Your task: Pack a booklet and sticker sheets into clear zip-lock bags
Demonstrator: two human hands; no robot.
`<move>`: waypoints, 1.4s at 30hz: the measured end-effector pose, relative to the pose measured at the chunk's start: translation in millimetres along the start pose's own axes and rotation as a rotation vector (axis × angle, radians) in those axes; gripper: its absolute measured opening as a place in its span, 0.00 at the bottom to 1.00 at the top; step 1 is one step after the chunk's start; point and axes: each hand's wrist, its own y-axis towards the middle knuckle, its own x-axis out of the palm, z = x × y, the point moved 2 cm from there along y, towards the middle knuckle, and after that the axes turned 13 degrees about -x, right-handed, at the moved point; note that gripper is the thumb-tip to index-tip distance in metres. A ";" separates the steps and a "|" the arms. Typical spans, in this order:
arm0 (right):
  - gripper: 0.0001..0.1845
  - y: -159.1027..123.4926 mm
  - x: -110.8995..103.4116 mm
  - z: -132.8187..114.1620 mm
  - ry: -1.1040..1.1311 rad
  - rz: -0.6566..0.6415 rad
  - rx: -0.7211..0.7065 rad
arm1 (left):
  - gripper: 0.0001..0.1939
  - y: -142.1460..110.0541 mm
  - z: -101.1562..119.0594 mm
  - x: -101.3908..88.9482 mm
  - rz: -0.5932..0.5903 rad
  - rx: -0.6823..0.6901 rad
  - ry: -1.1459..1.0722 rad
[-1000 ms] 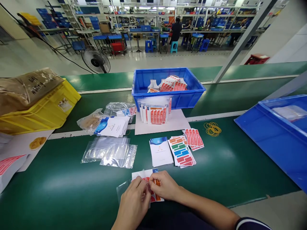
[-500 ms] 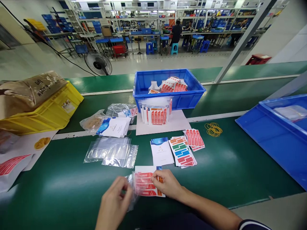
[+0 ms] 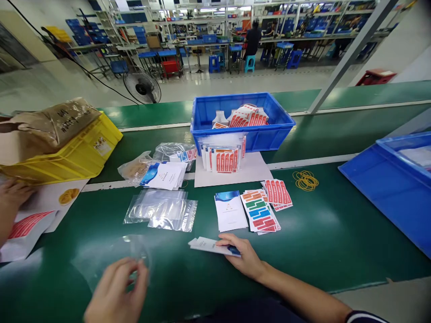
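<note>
My left hand [image 3: 116, 294] is low at the near edge of the green belt, its fingers pinched on a clear plastic bag [image 3: 101, 262] that is smeared by motion. My right hand [image 3: 244, 258] grips a thin stack of cards and sticker sheets [image 3: 205, 245], held almost flat just above the belt. Just beyond lie a white and blue leaflet [image 3: 230, 211], coloured sticker sheets [image 3: 261, 211] and red sticker sheets [image 3: 278, 193]. A pile of empty clear bags [image 3: 161, 208] lies to the left of them.
A blue bin [image 3: 242, 130] of packed bags stands behind, with more packs [image 3: 224, 159] leaning on its front. Leaflets [image 3: 166, 175], rubber bands [image 3: 305, 180], a yellow crate [image 3: 77, 157] and a blue bin [image 3: 387, 188] at right surround me. Another person's hand [image 3: 13, 193] rests at far left.
My left hand has pulled down and left with the clear bag, away from the stack. My right hand has tipped the stack flat and kept it. Another person's hand has appeared at far left.
</note>
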 end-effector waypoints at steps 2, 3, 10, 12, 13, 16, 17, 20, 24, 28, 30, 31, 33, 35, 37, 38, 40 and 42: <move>0.12 1.0 -0.2 -2.4 0.050 0.107 0.121 | 0.07 -10.9 13.7 33.8 -0.091 0.084 0.085; 0.11 1.2 -0.6 -4.6 0.112 0.164 0.179 | 0.07 -16.7 20.0 49.0 -0.150 0.108 0.085; 0.22 -1.5 -7.4 -23.1 0.459 0.319 0.359 | 0.09 -48.5 50.7 97.2 -0.365 0.057 -0.080; 0.22 -6.1 -8.9 -23.7 0.446 0.317 0.381 | 0.10 -53.3 54.2 101.5 -0.379 0.021 -0.113; 0.21 -9.0 -9.2 -23.2 0.438 0.316 0.390 | 0.11 -55.2 55.2 103.5 -0.384 0.007 -0.123; 0.18 -18.3 -9.5 -20.7 0.421 0.300 0.409 | 0.11 -59.4 56.8 109.0 -0.402 -0.019 -0.144; 0.17 -21.1 -9.8 -20.0 0.417 0.293 0.415 | 0.11 -60.1 57.1 110.4 -0.406 -0.027 -0.145; 0.14 -28.1 -12.3 -19.2 0.417 0.284 0.427 | 0.12 -60.1 58.2 111.9 -0.395 -0.048 -0.124; 0.12 -33.6 -18.5 -18.6 0.402 0.274 0.423 | 0.12 -56.5 58.7 110.3 -0.356 -0.065 -0.055; 0.14 -32.8 -17.5 -17.3 0.442 0.230 0.435 | 0.11 -54.9 57.1 111.7 -0.354 -0.042 -0.046; 0.18 -29.7 -13.1 -17.1 0.504 0.204 0.453 | 0.10 -55.7 55.5 114.4 -0.374 -0.023 -0.077; 0.19 -27.9 -10.3 -17.0 0.531 0.194 0.462 | 0.10 -56.4 54.5 116.0 -0.385 -0.013 -0.093; 0.21 -24.3 -4.2 -15.9 0.572 0.183 0.472 | 0.09 -58.0 52.8 119.2 -0.407 0.012 -0.112; 0.21 -21.8 2.2 -12.9 0.609 0.182 0.475 | 0.09 -59.3 51.4 121.7 -0.428 0.042 -0.115; 0.22 -20.8 6.6 -8.2 0.613 0.205 0.492 | 0.09 -59.7 50.0 122.9 -0.455 0.061 -0.116; 0.22 -20.7 7.3 -5.9 0.600 0.224 0.505 | 0.09 -59.2 48.9 122.9 -0.465 0.061 -0.113; 0.22 -20.8 4.5 -3.4 0.555 0.267 0.519 | 0.09 -56.8 45.7 121.2 -0.470 0.044 -0.090; 0.18 -20.6 -4.1 -5.0 0.470 0.301 0.485 | 0.09 -52.6 41.3 117.9 -0.457 0.014 -0.044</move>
